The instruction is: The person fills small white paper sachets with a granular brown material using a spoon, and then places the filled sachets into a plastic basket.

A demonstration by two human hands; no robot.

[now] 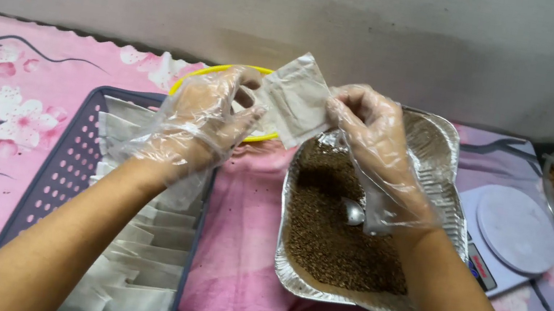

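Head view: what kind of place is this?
Likely a home or small-scale packing table: a foil tray of brown granules, a basket of white sachets, a small kitchen scale. Both gloved hands hold one empty sachet.

Both hands are in those thin clear disposable plastic gloves, the loose crinkly kind, not the snug stretchy sort. The left hand has the glove bagging out around the fingers and bunching in wrinkles over the back, and its open cuff flares wide just past the wrist. Same deal on the right hand: see-through film, lots of shiny creases catching the light, with the cuff hanging loose and baggy below the wrist like a little plastic skirt. Past the cuffs both forearms are bare, no sleeves in view, and no watch, rings or bracelets showing anywhere on either arm.
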